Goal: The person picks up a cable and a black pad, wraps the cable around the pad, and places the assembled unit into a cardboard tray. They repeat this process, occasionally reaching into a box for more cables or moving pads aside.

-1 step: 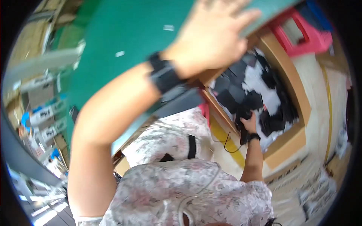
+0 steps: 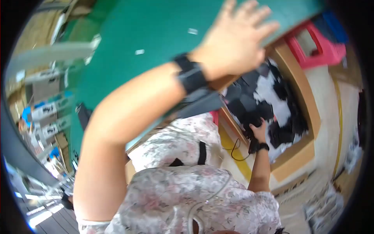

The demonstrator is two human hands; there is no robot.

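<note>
My left hand [image 2: 237, 43] is at the near right edge of the green-topped table [image 2: 132, 23], palm down with its fingers spread, holding nothing. A black band is around that wrist. Lower right, my right hand [image 2: 259, 130] reaches into an open cardboard box [image 2: 306, 89]. Its thumb and fingers are around a black piece [image 2: 253, 119] in the pile; the fingertips are partly hidden. Many black flat pieces [image 2: 241, 91] lie loosely in the box over white sheeting [image 2: 267, 87]. What kind of pieces they are does not show.
Two small white slips [image 2: 139, 52] lie on the table. A pink stool [image 2: 329, 50] stands behind the box. A black cable [image 2: 235, 152] loops on the floor beside the box, near a yellow floor line [image 2: 243, 169]. Plastic-wrapped goods [image 2: 323, 206] are at lower right.
The view has turned slightly, so the table and my left arm appear farther right. My right hand stays at the same black pieces in the box.
</note>
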